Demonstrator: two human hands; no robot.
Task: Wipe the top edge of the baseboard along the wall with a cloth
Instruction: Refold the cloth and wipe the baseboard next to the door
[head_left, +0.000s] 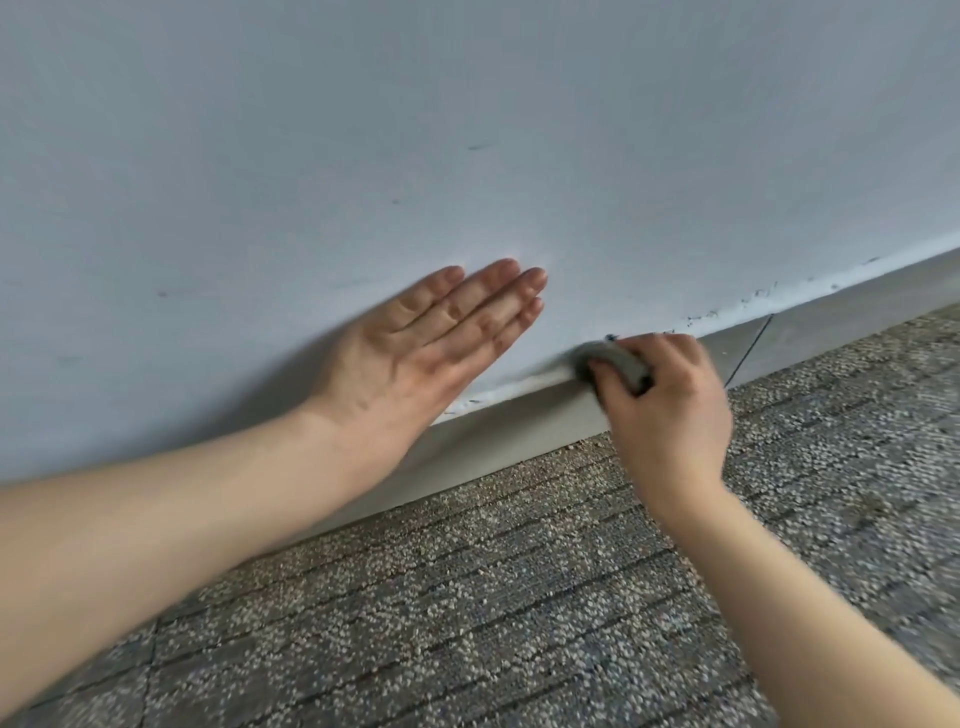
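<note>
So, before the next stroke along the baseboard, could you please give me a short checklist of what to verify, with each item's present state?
1. Grip: the right hand grips the grey cloth. ok
2. Contact: the cloth sits on the top edge of the baseboard, against the wall. ok
3. Brace: the left hand lies flat on the wall, fingers straight. ok
4. Edge to the right of the cloth: dark specks lie along it. not ok
5. Underside of the cloth: hidden by the fingers. cannot tell
</note>
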